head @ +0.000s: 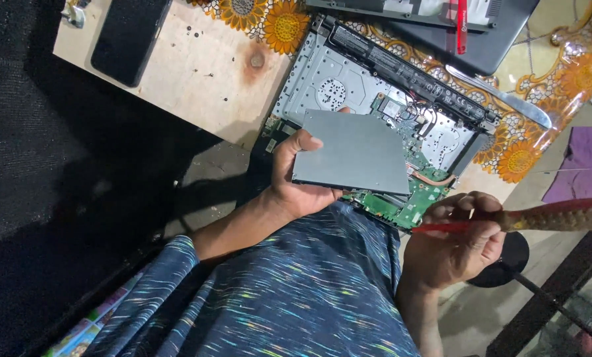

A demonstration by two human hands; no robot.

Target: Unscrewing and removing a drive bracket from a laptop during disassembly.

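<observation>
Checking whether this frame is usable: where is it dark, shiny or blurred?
Head view: left side sinks into near-black shadow; glossy tablecloth throws glare at upper right; the screwdriver in the right hand is smeared by blur; left hand and grey drive are sharp.

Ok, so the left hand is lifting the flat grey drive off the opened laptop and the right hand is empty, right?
Not quite. In the head view the right hand is not empty: its grip is closed on a red-handled screwdriver. The left hand does hold the flat grey drive over the opened laptop.

A flat grey drive lies tilted above the opened laptop; a red-handled screwdriver points leftward.
</observation>
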